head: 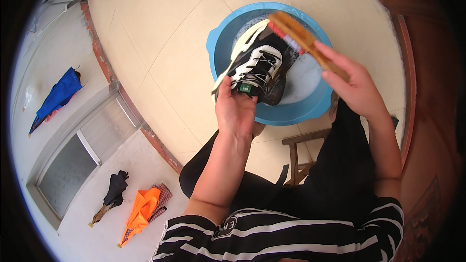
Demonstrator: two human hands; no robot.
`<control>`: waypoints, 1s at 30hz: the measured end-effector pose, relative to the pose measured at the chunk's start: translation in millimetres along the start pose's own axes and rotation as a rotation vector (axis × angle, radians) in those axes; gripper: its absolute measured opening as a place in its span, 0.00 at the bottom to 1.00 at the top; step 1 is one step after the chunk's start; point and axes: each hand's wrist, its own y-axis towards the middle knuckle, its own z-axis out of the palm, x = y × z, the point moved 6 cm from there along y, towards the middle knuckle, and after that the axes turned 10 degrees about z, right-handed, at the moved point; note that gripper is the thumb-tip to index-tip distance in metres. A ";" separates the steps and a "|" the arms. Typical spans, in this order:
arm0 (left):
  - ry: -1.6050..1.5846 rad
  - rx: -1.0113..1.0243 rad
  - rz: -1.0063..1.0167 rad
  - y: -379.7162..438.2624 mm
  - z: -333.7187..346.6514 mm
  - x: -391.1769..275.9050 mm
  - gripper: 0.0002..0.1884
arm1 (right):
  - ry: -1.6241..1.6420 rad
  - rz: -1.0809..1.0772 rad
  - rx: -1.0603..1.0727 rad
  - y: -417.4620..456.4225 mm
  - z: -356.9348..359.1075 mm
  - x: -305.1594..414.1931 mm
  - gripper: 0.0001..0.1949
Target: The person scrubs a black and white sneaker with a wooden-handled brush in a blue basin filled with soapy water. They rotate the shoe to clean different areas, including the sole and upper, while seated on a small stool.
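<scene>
My left hand (238,111) grips a black and white lace-up sneaker (256,60) by its heel end, with fingers inside the ankle opening. The shoe is tilted over a blue plastic basin (217,47). In my right hand (351,82) is a wooden-handled scrub brush (295,31); its red and white bristles face down at the toe end of the sneaker. The brush is slightly blurred, and whether the bristles touch the shoe is hard to tell. Soapy water (304,80) with foam lies in the basin. Another dark shoe (275,92) appears partly hidden beneath the sneaker.
The basin stands on a beige tiled floor (171,43). A wooden stool (298,149) is between my legs. On the left, a white wall with a door (69,174) bears hanging umbrellas (115,193) and an orange cloth (142,207). Dark red wooden furniture (429,116) rises at the right.
</scene>
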 end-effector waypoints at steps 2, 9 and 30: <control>-0.048 -0.036 -0.077 6.5 -3.0 11.5 0.23 | -0.162 0.152 0.046 10.1 12.3 -4.9 0.27; -0.079 -0.142 -0.243 28.5 -18.0 58.4 0.22 | -0.615 0.164 0.034 54.3 49.6 -47.3 0.28; -0.079 -0.100 -0.217 85.2 -56.9 121.3 0.19 | -0.981 0.116 -0.039 79.3 95.2 -63.5 0.24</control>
